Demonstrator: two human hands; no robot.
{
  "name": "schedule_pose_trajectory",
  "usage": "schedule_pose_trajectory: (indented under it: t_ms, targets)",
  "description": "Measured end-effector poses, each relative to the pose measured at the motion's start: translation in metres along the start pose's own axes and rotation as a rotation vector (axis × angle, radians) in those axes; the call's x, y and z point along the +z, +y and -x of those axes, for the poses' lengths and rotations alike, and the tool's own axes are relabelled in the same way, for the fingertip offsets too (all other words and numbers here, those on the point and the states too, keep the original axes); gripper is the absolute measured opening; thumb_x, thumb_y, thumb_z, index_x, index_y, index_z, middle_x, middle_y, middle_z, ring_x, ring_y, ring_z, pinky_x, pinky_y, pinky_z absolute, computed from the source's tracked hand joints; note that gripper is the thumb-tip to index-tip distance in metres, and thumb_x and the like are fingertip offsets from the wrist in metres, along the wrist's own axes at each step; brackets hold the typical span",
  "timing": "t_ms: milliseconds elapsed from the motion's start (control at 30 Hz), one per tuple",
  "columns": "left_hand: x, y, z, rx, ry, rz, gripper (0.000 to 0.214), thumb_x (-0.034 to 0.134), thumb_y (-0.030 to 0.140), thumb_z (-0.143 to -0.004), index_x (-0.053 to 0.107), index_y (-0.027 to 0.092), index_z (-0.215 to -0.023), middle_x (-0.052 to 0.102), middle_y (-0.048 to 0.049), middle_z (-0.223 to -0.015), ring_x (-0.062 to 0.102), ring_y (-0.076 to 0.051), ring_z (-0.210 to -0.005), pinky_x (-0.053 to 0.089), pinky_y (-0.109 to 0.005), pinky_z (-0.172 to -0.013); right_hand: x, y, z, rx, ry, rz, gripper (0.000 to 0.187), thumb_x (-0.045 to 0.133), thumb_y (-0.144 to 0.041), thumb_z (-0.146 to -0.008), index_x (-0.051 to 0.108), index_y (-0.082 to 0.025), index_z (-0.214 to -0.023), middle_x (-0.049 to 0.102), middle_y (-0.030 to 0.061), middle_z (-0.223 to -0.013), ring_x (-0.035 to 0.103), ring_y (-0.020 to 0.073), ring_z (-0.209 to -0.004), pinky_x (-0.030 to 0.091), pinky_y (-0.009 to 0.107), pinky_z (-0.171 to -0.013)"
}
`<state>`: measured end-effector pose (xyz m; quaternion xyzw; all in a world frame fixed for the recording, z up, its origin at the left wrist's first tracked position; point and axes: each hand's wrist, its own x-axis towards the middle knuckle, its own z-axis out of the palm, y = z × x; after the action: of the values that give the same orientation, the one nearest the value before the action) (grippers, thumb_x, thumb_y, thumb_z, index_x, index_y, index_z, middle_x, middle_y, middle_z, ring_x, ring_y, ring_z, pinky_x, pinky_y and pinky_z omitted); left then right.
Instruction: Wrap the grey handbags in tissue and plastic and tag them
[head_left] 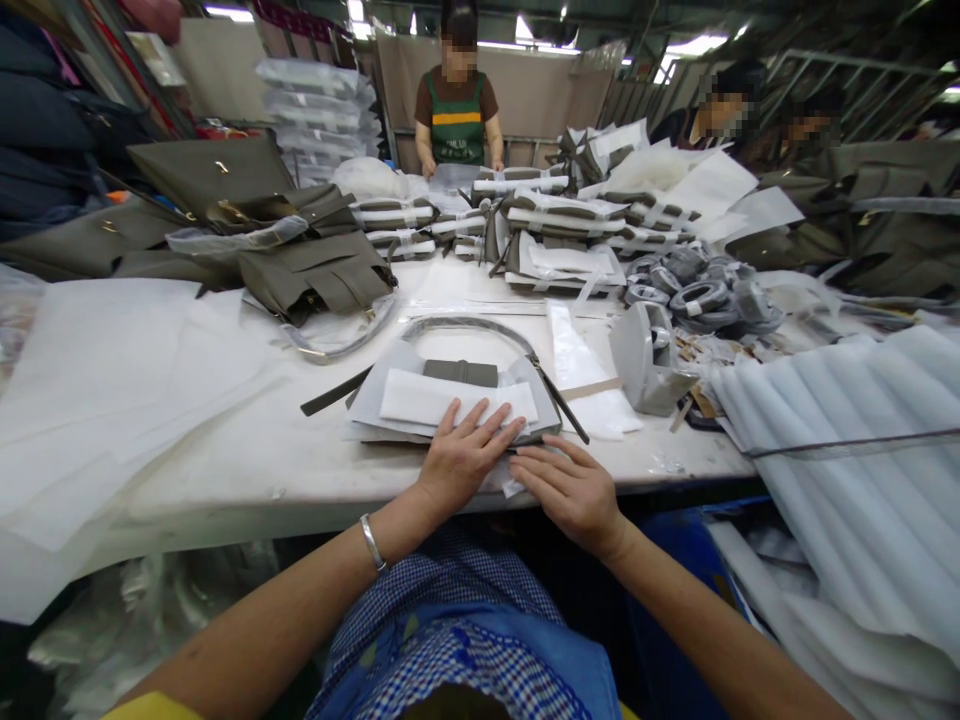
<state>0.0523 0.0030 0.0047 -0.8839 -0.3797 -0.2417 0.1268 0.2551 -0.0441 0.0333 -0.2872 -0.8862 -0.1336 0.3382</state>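
A grey-green handbag (pixel 460 373) lies in front of me on the table, covered by a thin white sheet and a white foam strip (pixel 420 398). Its wrapped handle (pixel 469 323) arches away from me, and a dark strap end sticks out at either side. My left hand (pixel 469 450) rests flat, fingers spread, on the foam strip and the bag's near edge. At the bag's near right corner is my right hand (pixel 570 490), its fingers stretched out and its thumb hidden. A small whitish scrap (pixel 513 488) shows beneath its fingertips; I cannot tell its kind.
Unwrapped handbags (pixel 315 275) lie at the left beside white sheets (pixel 127 400). Wrapped bags (pixel 566 265) are stacked at the back, with coiled straps (pixel 701 295) to their right. A grey tape dispenser (pixel 643 358) and foam sheets (pixel 862 420) are at right. A co-worker (pixel 457 110) stands opposite.
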Motion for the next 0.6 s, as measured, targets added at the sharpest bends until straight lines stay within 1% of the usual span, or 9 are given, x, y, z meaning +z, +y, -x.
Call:
schedule_pose_trajectory:
  t_ms: [67,133,233,333,467,600]
  targets:
    - [0.000,0.001,0.000,-0.006,-0.002,0.000,0.046,0.049,0.029,-0.099,0.043,0.033,-0.144,0.045,-0.0007,-0.149,0.043,-0.027,-0.137,0.027,-0.056,-0.117,0.001,0.005,-0.002,0.003,0.018,0.018,0.025,0.050,-0.007,-0.095,0.067,-0.016,-0.111,0.070,0.0109,-0.118,0.062,0.0241,-0.118,0.048,0.050,-0.107]
    - [-0.001,0.001,0.000,-0.007,0.005,0.002,0.046,0.049,0.027,-0.099,0.043,0.033,-0.144,0.045,-0.0003,-0.149,0.043,-0.027,-0.137,0.028,-0.056,-0.117,0.004,0.009,-0.001,0.048,0.023,0.022,0.027,0.049,-0.006,-0.095,0.066,-0.016,-0.113,0.068,0.0127,-0.123,0.062,0.0232,-0.119,0.051,0.047,-0.105]
    - [-0.001,0.000,0.001,-0.001,0.023,0.012,0.047,0.052,0.025,-0.097,0.044,0.033,-0.143,0.048,-0.0018,-0.147,0.045,-0.027,-0.136,0.030,-0.055,-0.116,0.010,0.015,0.000,0.118,0.019,0.031,0.031,0.048,-0.006,-0.094,0.065,-0.018,-0.117,0.072,0.0102,-0.113,0.069,0.0194,-0.104,0.056,0.038,-0.098]
    - [0.001,-0.004,0.004,0.009,0.030,0.048,0.046,0.053,0.025,-0.097,0.046,0.031,-0.142,0.050,-0.0020,-0.146,0.045,-0.026,-0.136,0.032,-0.052,-0.116,0.011,0.016,-0.002,0.167,0.004,0.040,0.030,0.050,-0.006,-0.093,0.068,-0.019,-0.114,0.075,0.0070,-0.100,0.071,0.0188,-0.092,0.059,0.034,-0.090]
    - [0.002,-0.012,0.010,0.075,0.062,0.106,0.041,0.050,0.022,-0.099,0.050,0.028,-0.139,0.051,-0.0002,-0.145,0.046,-0.023,-0.135,0.034,-0.046,-0.116,0.009,0.015,-0.008,0.255,-0.029,0.030,0.028,0.048,-0.007,-0.095,0.070,-0.019,-0.105,0.076,0.0060,-0.095,0.071,0.0177,-0.086,0.059,0.030,-0.082]
    - [0.000,-0.015,0.012,0.120,0.093,0.107,0.038,0.048,0.020,-0.099,0.053,0.026,-0.136,0.054,-0.0004,-0.143,0.049,-0.023,-0.133,0.038,-0.046,-0.114,0.007,0.015,-0.011,0.310,-0.035,0.024,0.022,0.050,-0.011,-0.096,0.070,-0.018,-0.099,0.076,0.0044,-0.092,0.071,0.0165,-0.083,0.057,0.026,-0.080]
